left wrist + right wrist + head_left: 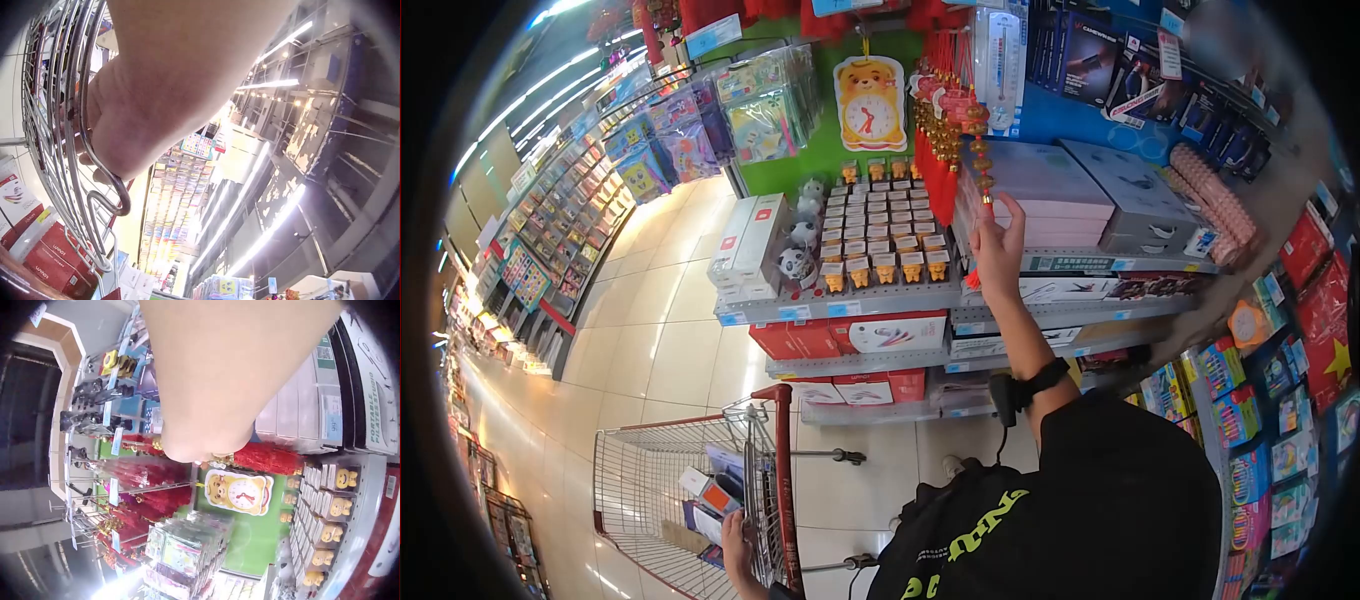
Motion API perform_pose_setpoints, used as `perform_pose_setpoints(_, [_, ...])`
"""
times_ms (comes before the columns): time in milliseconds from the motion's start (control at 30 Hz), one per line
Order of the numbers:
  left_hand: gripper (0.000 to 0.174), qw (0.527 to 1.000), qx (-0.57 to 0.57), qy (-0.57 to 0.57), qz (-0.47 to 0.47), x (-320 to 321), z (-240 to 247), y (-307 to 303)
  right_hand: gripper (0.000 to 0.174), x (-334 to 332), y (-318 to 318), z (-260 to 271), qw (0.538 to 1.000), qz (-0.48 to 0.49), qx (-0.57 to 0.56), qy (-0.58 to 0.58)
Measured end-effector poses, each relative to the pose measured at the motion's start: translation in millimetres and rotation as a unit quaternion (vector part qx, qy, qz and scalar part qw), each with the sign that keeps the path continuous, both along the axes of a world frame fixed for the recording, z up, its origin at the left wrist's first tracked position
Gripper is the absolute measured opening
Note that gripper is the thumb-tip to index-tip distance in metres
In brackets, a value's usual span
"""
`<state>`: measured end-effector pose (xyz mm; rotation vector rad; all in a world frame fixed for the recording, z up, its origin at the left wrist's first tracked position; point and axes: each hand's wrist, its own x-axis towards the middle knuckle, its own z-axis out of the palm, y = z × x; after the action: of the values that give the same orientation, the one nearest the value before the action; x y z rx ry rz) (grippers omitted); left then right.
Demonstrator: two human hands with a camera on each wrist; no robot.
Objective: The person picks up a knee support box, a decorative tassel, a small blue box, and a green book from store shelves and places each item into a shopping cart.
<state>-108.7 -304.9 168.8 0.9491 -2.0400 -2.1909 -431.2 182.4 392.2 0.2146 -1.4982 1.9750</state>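
My right hand (1000, 245), raised at the shelf display, pinches a hanging ornament (978, 150) with gold beads and a red tassel. Part of its orange-red tassel shows below the hand. Beside it hang several more red and gold ornaments (940, 150). In the right wrist view the hand (203, 440) hides most of what its fingers hold. Low at the left, my left hand (740, 550) grips the wire rim of a shopping cart (640, 450). In the left wrist view its fingers curl behind the cart's metal wires (81, 119).
Rows of small boxed bear figures (885, 240) and a bear clock (870, 105) are left of the ornaments. Grey boxes (1140, 195) stack to the right. Several packages (715, 495) lie in the cart. A tiled aisle (650, 290) runs along the left.
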Motion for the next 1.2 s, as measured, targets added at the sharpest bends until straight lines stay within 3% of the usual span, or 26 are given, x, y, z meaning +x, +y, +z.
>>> perform_pose_setpoints(367, [0.016,0.997,0.059,0.023,0.034,-10,2,-18,0.05,9,-5,13,0.998,0.02,0.061,0.005])
perform_pose_setpoints(467, [0.021,0.998,-0.044,-0.011,0.043,-11,-4,-27,0.05,6,-5,11,0.996,0.002,0.094,-0.008])
perform_pose_setpoints(533, [0.023,0.999,-0.038,-0.012,0.027,-11,-11,-37,0.05,7,-6,13,0.994,-0.025,0.109,-0.015])
perform_pose_setpoints(667, [0.025,0.998,-0.054,-0.002,-0.018,-10,-6,-44,0.048,11,-6,16,0.993,0.029,0.111,-0.02])
perform_pose_setpoints(700, [0.025,0.999,-0.049,0.006,-0.014,-8,-19,-51,0.048,9,-7,16,0.992,0.032,0.116,-0.023])
perform_pose_setpoints(767, [0.023,0.986,-0.154,0.066,-0.017,-9,-51,-67,0.047,9,-11,15,0.994,0.005,0.111,-0.001])
perform_pose_setpoints(800, [0.023,0.999,-0.045,0.024,0.0,-12,-13,-46,0.046,11,-12,15,0.995,-0.026,0.098,0.01])
perform_pose_setpoints(833, [0.022,0.991,-0.126,0.04,0.004,-13,8,-30,0.046,12,-10,17,0.994,-0.026,0.101,0.024])
perform_pose_setpoints(900, [0.029,0.999,-0.019,0.033,-0.022,-9,-44,-67,0.047,16,-6,19,0.989,0.022,0.143,0.004])
perform_pose_setpoints(933, [0.029,0.999,-0.018,0.043,-0.022,-11,-48,-67,0.047,15,-5,18,0.989,0.021,0.145,0.014])
perform_pose_setpoints(1033, [0.03,0.996,-0.07,0.053,-0.022,-14,-38,-62,0.047,12,-3,14,0.992,-0.007,0.127,0.022])
perform_pose_setpoints(1100, [0.03,0.996,-0.089,0.019,-0.011,-12,-18,-52,0.047,14,-2,14,0.992,-0.015,0.125,-0.034])
perform_pose_setpoints(1133, [0.029,0.985,-0.163,0.031,-0.045,-11,-9,-48,0.047,11,-1,12,0.992,-0.013,0.127,-0.004])
perform_pose_setpoints(1167, [0.029,0.985,-0.161,0.038,-0.045,-11,-12,-49,0.047,10,2,13,0.992,-0.014,0.129,0.003])
perform_pose_setpoints(1200, [0.029,0.995,-0.086,0.04,-0.017,-11,-17,-51,0.047,10,4,13,0.989,-0.008,0.147,0.017])
